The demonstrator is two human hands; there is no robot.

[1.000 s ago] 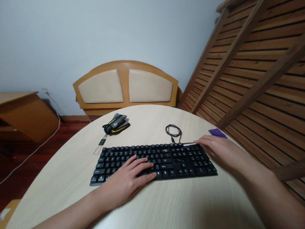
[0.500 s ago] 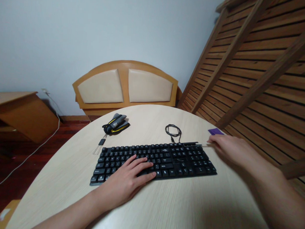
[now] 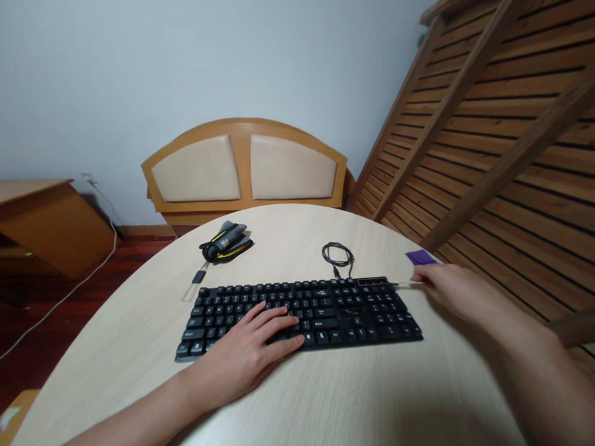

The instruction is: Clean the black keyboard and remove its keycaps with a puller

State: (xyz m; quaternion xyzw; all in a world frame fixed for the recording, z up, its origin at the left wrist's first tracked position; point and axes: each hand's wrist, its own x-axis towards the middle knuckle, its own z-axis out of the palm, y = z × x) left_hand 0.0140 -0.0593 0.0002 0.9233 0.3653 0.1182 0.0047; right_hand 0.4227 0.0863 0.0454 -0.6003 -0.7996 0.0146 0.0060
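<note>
A black keyboard (image 3: 345, 322) lies flat on the round table. My left hand (image 3: 259, 342) rests on its lower middle keys, palm down with the fingers spread. Just beyond the keyboard's upper right corner, my right hand (image 3: 439, 283) pinches a thin white stick (image 3: 406, 283). The stick points left, and its far end is at the keyboard's top edge beside the indicator panel (image 3: 372, 281). Its tip is too small to make out. Close behind the right hand lies a small purple piece (image 3: 420, 256), flat on the table.
A coiled black cable (image 3: 338, 254) lies behind the keyboard. To its left is a grey, black and yellow bundle (image 3: 227, 241) with pale cords. The pale round table (image 3: 287, 226) has a padded headboard (image 3: 245, 162) behind it and wooden slats (image 3: 500, 145) at the right.
My right hand has shifted slightly right with the white stick, whose far end has moved from the indicator panel toward the keyboard's corner. My left hand and the keyboard have not moved.
</note>
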